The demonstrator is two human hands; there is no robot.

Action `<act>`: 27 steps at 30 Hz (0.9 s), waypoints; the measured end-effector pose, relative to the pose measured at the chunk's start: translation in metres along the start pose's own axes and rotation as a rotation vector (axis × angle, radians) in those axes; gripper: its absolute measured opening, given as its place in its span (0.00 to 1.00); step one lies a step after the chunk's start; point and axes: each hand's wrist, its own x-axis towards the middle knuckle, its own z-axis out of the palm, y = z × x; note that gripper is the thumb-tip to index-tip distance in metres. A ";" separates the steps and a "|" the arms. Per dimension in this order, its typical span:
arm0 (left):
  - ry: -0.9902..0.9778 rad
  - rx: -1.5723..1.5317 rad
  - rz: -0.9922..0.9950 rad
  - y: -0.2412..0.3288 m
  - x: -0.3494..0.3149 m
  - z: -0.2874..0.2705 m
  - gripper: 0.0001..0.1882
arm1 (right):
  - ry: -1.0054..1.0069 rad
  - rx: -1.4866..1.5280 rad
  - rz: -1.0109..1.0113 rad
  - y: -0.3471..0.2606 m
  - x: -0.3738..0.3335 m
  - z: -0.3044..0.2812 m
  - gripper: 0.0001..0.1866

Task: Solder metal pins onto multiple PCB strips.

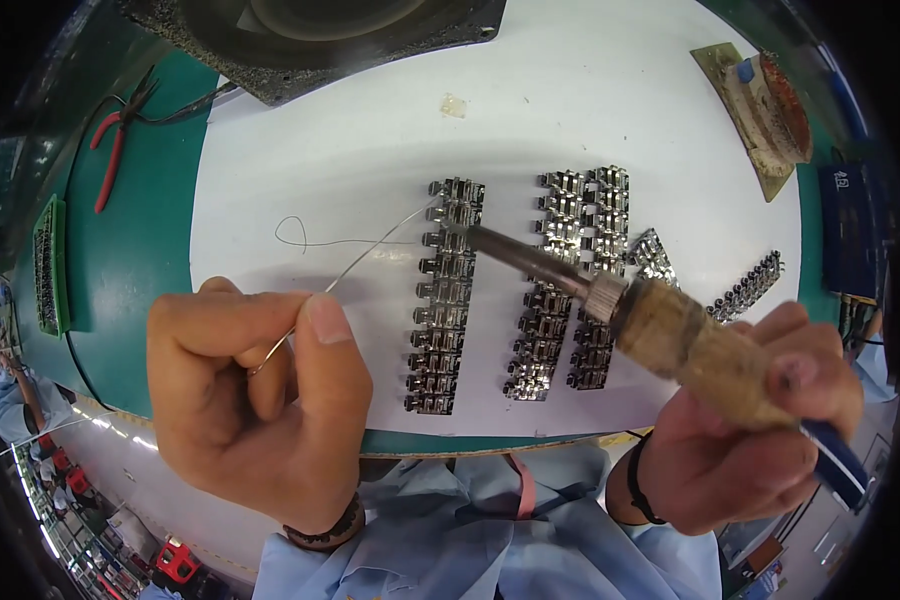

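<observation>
Head view. The left hand (pixel 255 390), thumb and forefinger pinched on a solder wire (pixel 358 260), is apart from the right hand (pixel 745 460), which is wrapped around a soldering iron (pixel 660 325). Wire end and iron tip meet the upper part of the leftmost row of metal clips (pixel 442 320), on white paper (pixel 320 150); actual contact cannot be told.

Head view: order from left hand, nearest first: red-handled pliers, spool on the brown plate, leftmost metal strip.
1. Leftmost metal strip: just right of the left hand.
2. Red-handled pliers: upper left.
3. Spool: far upper right.
</observation>
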 end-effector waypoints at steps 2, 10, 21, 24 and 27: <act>0.016 -0.003 -0.051 0.002 -0.002 0.003 0.10 | 0.015 -0.018 -0.010 0.001 -0.001 0.000 0.20; -0.030 0.029 -0.061 0.005 -0.001 0.003 0.07 | -0.073 -0.106 -0.082 0.002 0.005 0.000 0.21; -0.041 0.012 -0.042 0.002 -0.001 0.003 0.07 | -0.094 -0.142 0.008 -0.002 0.005 0.008 0.21; -0.042 0.013 -0.034 0.002 -0.001 0.003 0.07 | -0.129 -0.084 0.098 -0.010 0.006 0.007 0.22; -0.053 0.035 -0.027 0.002 0.000 0.002 0.07 | -0.156 -0.087 0.102 -0.007 0.007 0.005 0.22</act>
